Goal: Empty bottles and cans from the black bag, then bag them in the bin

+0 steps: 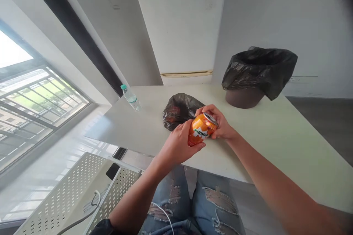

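An orange Mirinda can [200, 132] is held tilted above the near part of the white table, its silver top toward the upper right. My left hand [180, 141] wraps round its lower end, thumb along the near side. At the upper end, my right hand [220, 123] grips the can with fingers behind and beside it. Just behind both hands lies a black plastic bag [179, 108], bulging, with something reddish showing through it. Part of that bag is hidden by my hands and the can.
A brown bin [244, 98] lined with a black bag [253, 71] stands at the table's back right. On the left lies a clear bottle [131, 98] with a teal cap. A perforated white basket [79, 176] holding a cable is below left of the table [275, 143].
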A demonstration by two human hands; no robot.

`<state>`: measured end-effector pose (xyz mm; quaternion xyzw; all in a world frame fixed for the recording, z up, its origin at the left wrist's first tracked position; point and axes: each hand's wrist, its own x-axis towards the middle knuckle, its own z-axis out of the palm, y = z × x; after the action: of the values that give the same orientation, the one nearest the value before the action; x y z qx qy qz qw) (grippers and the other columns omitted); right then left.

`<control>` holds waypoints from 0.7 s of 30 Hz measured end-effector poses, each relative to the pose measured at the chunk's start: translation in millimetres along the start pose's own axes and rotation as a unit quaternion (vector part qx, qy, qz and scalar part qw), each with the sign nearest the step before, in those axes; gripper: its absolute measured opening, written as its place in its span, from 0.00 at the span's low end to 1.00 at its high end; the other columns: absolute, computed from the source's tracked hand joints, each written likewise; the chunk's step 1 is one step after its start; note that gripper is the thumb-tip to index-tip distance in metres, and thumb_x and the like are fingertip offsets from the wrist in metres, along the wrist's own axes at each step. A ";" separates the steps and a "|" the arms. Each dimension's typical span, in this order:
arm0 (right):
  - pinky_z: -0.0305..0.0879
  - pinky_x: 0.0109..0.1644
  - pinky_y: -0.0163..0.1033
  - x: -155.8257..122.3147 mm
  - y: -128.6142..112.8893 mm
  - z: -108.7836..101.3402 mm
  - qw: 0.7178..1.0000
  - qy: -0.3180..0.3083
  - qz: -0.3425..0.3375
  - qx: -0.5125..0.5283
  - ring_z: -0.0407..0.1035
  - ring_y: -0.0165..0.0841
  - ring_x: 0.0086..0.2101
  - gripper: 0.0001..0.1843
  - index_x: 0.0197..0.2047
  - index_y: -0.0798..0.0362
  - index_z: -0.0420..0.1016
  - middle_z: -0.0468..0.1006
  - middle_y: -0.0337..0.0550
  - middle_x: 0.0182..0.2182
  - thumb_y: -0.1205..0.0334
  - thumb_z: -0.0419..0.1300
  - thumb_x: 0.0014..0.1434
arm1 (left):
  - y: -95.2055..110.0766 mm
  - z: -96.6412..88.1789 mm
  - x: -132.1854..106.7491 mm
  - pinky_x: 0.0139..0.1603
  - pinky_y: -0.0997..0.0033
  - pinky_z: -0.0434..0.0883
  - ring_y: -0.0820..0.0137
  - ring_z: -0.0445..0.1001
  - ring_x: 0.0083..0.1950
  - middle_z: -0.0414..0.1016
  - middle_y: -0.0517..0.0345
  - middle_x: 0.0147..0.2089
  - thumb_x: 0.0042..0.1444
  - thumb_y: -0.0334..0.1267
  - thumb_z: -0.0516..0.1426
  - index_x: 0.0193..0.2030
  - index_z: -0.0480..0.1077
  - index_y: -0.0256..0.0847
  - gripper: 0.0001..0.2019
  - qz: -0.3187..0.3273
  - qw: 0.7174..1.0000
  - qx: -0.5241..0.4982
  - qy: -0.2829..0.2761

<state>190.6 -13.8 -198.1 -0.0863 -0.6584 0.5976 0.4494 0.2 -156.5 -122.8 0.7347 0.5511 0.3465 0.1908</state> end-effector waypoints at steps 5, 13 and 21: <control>0.75 0.51 0.52 9.6 6.6 -6.5 0.988 0.141 -0.028 -0.064 0.72 0.40 0.41 0.35 0.56 0.38 0.69 0.74 0.48 0.57 0.24 0.64 0.56 | -77.3 -51.0 28.7 0.48 0.52 0.80 0.53 0.79 0.49 0.77 0.49 0.50 0.57 0.54 0.71 0.60 0.73 0.49 0.27 -0.057 0.972 -0.022 0.227; 0.56 0.32 0.43 -0.3 -7.1 -42.7 0.820 0.172 -0.024 -0.546 0.59 0.34 0.24 0.28 0.18 0.48 0.55 0.64 0.41 0.19 0.53 0.53 0.71 | -252.1 -68.6 85.6 0.53 0.49 0.76 0.56 0.79 0.46 0.77 0.54 0.41 0.45 0.44 0.75 0.47 0.71 0.44 0.25 -0.249 0.904 -0.024 0.346; 0.64 0.40 0.41 7.3 16.9 -30.8 0.852 -0.095 0.019 -0.515 0.67 0.35 0.29 0.17 0.22 0.49 0.64 0.71 0.39 0.23 0.63 0.55 0.63 | -272.5 -55.2 91.2 0.59 0.46 0.73 0.52 0.79 0.54 0.77 0.46 0.50 0.46 0.40 0.76 0.51 0.67 0.42 0.30 -0.260 0.903 -0.002 0.342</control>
<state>200.6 17.4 -212.8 -0.2603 -0.9096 0.1868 0.2646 -210.2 11.0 -238.1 0.4020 0.7532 0.5152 0.0752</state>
